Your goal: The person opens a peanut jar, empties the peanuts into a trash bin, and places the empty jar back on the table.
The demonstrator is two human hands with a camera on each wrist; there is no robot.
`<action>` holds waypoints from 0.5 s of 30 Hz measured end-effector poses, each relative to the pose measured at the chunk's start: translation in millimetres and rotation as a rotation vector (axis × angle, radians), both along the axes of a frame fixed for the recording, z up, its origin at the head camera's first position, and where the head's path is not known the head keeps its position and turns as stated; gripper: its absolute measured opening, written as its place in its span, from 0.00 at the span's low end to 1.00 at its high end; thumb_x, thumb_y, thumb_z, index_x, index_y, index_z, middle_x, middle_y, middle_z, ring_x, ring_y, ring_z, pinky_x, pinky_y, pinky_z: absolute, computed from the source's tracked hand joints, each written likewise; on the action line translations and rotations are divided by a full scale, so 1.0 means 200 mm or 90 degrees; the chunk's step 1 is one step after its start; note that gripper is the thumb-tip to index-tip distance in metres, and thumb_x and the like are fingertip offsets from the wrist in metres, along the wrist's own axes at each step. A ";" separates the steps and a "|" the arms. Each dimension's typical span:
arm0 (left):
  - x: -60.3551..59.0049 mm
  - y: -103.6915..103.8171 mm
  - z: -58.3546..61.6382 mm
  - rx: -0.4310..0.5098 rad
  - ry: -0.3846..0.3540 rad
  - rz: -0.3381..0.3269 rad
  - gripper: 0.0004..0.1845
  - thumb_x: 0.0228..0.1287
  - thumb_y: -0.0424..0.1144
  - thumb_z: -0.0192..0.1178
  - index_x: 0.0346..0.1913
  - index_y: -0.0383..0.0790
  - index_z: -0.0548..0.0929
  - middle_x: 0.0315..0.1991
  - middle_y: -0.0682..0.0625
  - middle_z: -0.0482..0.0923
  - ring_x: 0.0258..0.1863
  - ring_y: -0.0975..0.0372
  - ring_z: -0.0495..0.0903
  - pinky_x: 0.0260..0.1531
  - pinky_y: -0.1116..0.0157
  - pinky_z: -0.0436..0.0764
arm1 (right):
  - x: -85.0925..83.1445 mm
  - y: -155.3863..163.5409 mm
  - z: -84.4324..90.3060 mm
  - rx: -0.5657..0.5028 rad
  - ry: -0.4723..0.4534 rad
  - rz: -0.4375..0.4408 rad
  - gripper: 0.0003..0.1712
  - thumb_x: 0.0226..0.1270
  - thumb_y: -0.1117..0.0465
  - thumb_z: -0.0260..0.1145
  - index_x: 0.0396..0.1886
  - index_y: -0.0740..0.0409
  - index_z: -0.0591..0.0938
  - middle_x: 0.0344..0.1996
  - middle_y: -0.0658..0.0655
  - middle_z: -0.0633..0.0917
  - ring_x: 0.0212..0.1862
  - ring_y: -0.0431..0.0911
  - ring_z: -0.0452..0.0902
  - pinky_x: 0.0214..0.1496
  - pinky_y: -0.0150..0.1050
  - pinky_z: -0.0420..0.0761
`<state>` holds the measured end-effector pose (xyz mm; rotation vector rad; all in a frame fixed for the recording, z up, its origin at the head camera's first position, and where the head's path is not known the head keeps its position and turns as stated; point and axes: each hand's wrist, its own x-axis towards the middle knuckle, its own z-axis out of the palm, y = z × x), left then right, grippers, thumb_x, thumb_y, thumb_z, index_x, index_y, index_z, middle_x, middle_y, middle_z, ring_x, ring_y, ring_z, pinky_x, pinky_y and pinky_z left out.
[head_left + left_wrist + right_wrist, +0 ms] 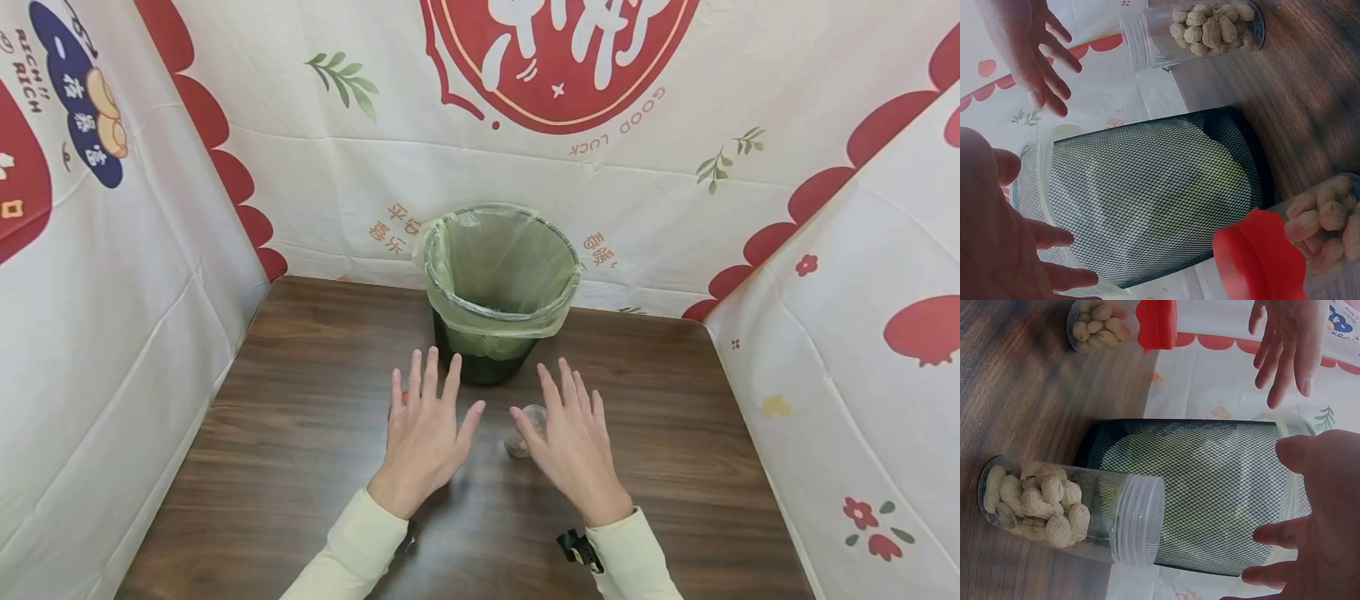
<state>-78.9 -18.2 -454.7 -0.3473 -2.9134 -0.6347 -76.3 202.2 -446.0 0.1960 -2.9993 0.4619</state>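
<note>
Spread fingers (430, 375), two peanut jars (1100, 515), bin (1216, 494)

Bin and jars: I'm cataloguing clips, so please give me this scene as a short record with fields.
Left hand: the left hand, fingers spread, holds nothing
Right hand: the right hand, fingers spread, holds nothing
Jars: red-lidded jar nearer the left hand, clear-topped jar nearer the right; both upright
Contents: peanuts in each jar
Bin: mesh bin beyond the jars, lined with a pale green bag
Surface: dark wooden table
</note>
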 end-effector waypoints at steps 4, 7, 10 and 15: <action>0.00 0.00 0.00 -0.001 0.000 0.001 0.41 0.84 0.64 0.45 0.87 0.43 0.58 0.87 0.34 0.52 0.88 0.38 0.46 0.83 0.33 0.48 | 0.00 0.00 -0.01 0.001 0.006 0.004 0.46 0.78 0.36 0.64 0.84 0.58 0.67 0.84 0.70 0.63 0.82 0.70 0.62 0.78 0.76 0.62; 0.00 0.00 0.00 -0.005 0.005 0.003 0.40 0.84 0.63 0.46 0.87 0.43 0.59 0.86 0.33 0.53 0.87 0.38 0.48 0.83 0.33 0.49 | 0.01 0.01 -0.02 0.002 0.013 0.007 0.44 0.78 0.38 0.66 0.82 0.58 0.70 0.82 0.71 0.65 0.80 0.70 0.65 0.77 0.74 0.66; 0.00 0.00 0.00 -0.007 0.009 0.006 0.40 0.84 0.63 0.46 0.87 0.43 0.59 0.86 0.33 0.54 0.87 0.38 0.49 0.83 0.33 0.50 | 0.01 0.01 -0.03 0.003 0.013 0.008 0.41 0.78 0.40 0.67 0.81 0.57 0.72 0.81 0.71 0.67 0.78 0.70 0.68 0.76 0.73 0.69; 0.00 -0.01 0.00 -0.003 0.006 0.005 0.40 0.84 0.63 0.46 0.86 0.43 0.59 0.86 0.33 0.53 0.87 0.38 0.49 0.83 0.32 0.49 | 0.02 0.02 -0.05 0.012 0.008 0.011 0.39 0.77 0.43 0.70 0.79 0.57 0.74 0.79 0.71 0.70 0.75 0.70 0.72 0.72 0.72 0.73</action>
